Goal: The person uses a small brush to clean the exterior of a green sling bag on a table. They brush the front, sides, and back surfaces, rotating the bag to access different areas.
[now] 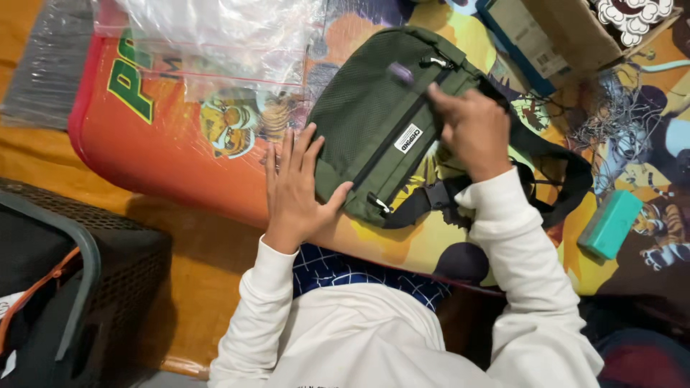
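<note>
A dark green waist bag (377,118) with a black zipper, a small white label and a black strap (568,179) lies on a colourful printed mat (180,154). My left hand (293,188) rests flat on the bag's left edge, fingers spread, thumb on the fabric. My right hand (471,129) is closed around a small purple object (400,72), which looks blurred, and holds it against the bag's upper part near the zipper. Both arms wear white long sleeves.
A clear plastic bag (215,39) lies at the top left of the mat. A cardboard box (568,32) sits top right, tangled thin threads (611,122) below it, and a teal block (611,224) at right. A black mesh basket (65,287) stands lower left on the orange floor.
</note>
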